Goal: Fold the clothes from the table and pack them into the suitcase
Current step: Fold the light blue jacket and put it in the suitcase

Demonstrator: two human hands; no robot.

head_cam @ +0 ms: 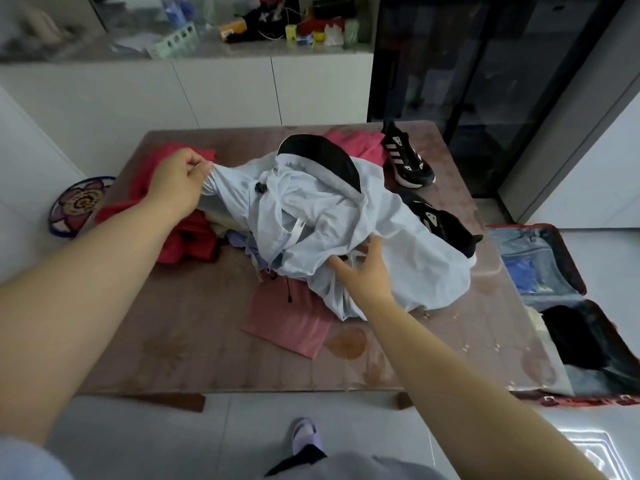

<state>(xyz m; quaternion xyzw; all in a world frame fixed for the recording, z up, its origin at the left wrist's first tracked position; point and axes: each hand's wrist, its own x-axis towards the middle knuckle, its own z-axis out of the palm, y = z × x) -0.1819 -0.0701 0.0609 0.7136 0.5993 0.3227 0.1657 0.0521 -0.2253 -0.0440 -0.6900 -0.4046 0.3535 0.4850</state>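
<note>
Pale jacket (346,216) at frame centre
Left hand (180,178) pinches its cuff (212,172); right hand (363,271) (fingers seemingly loose) rests on it.

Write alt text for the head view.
The left hand pinches a sleeve of a pale blue hooded jacket heaped on a brown table, while the open right hand touches its fabric. Red clothes, a pink cloth and two black sneakers lie around it; an open red suitcase sits right of the table.

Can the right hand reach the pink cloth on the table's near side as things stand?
Probably yes: the pink cloth lies mostly uncovered beside the right hand, which rests open on the pale jacket.
</note>
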